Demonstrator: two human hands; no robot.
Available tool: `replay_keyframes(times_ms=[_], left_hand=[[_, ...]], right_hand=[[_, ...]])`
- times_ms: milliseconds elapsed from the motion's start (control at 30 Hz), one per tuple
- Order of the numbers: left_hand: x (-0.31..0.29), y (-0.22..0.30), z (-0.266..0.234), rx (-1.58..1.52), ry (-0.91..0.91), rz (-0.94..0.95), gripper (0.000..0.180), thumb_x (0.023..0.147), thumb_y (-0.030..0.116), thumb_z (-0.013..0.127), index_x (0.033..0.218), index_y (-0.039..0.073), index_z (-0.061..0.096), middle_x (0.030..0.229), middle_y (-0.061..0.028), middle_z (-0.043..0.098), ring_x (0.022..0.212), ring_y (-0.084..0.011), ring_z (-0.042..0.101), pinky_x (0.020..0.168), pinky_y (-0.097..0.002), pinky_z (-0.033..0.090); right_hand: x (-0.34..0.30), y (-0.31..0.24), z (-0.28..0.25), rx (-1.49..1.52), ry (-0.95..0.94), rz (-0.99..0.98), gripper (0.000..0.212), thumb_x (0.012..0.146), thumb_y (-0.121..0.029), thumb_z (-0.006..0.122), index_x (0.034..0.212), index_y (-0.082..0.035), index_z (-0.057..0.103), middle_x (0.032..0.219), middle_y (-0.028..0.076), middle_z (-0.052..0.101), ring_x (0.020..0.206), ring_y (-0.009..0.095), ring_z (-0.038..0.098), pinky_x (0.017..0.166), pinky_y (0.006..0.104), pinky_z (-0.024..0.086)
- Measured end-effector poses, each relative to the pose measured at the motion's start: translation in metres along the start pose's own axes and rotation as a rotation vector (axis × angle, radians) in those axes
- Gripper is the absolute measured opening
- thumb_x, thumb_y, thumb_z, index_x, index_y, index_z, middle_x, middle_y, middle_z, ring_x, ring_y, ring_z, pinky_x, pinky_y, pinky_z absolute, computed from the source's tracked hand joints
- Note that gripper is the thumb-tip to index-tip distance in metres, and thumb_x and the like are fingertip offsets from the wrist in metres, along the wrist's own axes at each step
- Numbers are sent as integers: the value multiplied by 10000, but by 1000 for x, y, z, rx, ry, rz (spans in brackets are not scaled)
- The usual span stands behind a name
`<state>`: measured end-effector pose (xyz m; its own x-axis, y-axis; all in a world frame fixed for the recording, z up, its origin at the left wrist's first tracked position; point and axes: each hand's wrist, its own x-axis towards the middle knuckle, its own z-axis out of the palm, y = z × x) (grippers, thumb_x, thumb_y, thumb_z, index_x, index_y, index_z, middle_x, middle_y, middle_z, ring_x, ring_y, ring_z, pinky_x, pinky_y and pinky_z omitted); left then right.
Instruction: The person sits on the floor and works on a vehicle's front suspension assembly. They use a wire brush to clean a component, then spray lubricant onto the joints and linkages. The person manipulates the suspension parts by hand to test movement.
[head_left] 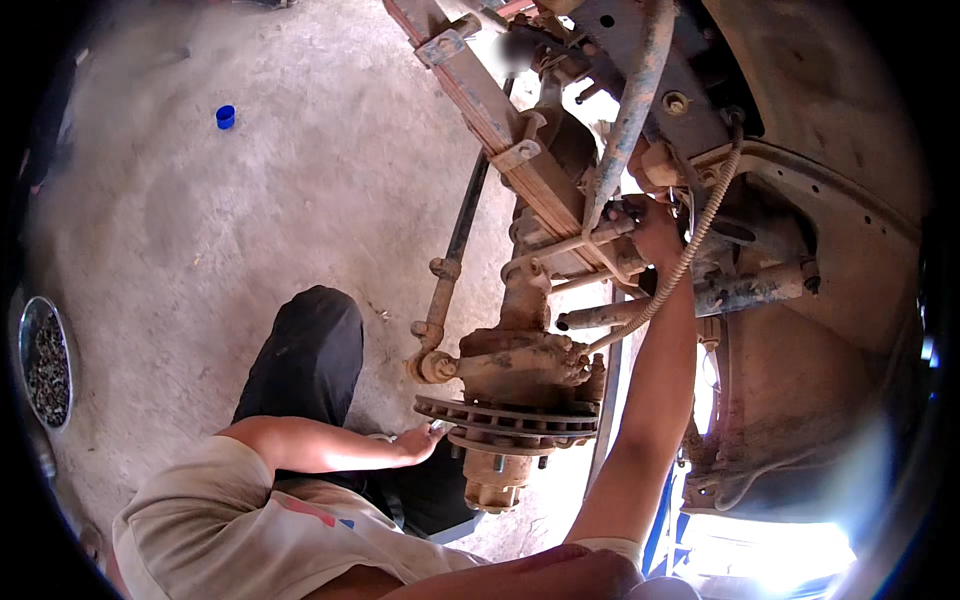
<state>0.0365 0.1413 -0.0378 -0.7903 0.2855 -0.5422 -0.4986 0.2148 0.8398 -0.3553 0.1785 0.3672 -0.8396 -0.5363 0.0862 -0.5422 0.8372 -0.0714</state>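
Note:
My left hand (418, 444) is closed beside the lower rim of a rusty vented brake disc (510, 418). A small shiny tip shows at its fingers, too little to name. Below the disc is the wheel hub (497, 483) with several studs. My right arm reaches up past the hub, and my right hand (655, 232) is closed by the leaf spring (560, 205) and the lower end of a worn tubular bar (636, 100). Dark metal shows at its fingers, but what they grip is partly hidden. A ribbed hose (705, 225) runs close beside that hand.
A dark steering rod (460, 235) slants along the axle's left side. Another tubular part (750, 290) lies right of my forearm, before the brown wheel arch (810, 370). A blue cap (225, 117) and a metal bowl of small parts (46, 365) are on the concrete floor.

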Motion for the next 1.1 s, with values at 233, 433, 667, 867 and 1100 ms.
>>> replay_keyframes(times_ms=[233, 433, 667, 867, 1100], left_hand=[[-25, 23, -22, 20, -103, 12, 681, 968, 556, 306, 1264, -31, 487, 1178, -275, 593, 1130, -415, 553, 962, -472, 417], [-35, 31, -35, 17, -129, 18, 648, 976, 539, 300, 1222, -22, 512, 1149, -265, 606, 1111, -409, 562, 951, -473, 423], [-13, 8, -17, 17, -79, 34, 617, 969, 503, 323, 1192, -25, 550, 1179, -272, 596, 1141, -400, 553, 979, -462, 414], [9, -13, 0, 27, -77, 5, 625, 969, 497, 335, 1173, -47, 564, 1194, -282, 585, 1150, -413, 543, 998, -465, 398], [97, -124, 67, 30, 63, 160, 594, 990, 441, 323, 1109, -64, 610, 1171, -303, 584, 1159, -423, 535, 988, -477, 396]], right_hand=[[-3, 6, 5, 55, 24, 80, 511, 798, -417, 736, 1054, 16, 641, 989, 164, 696, 961, 297, 658, 861, 365, 493], [-4, -6, -1, 22, 73, 116, 517, 803, -404, 736, 1086, 15, 631, 1033, 178, 684, 999, 334, 644, 892, 390, 482], [-5, -22, -4, 19, 344, 53, 515, 843, -330, 713, 1205, 2, 560, 1108, 199, 654, 1057, 353, 616, 900, 410, 474], [12, -27, 2, 135, 308, -89, 398, 821, -204, 741, 1130, -6, 586, 973, 135, 659, 891, 235, 628, 834, 337, 489], [25, -23, 17, 427, 174, -141, 366, 832, -144, 713, 1141, -4, 574, 964, 113, 667, 843, 188, 616, 792, 305, 494]])
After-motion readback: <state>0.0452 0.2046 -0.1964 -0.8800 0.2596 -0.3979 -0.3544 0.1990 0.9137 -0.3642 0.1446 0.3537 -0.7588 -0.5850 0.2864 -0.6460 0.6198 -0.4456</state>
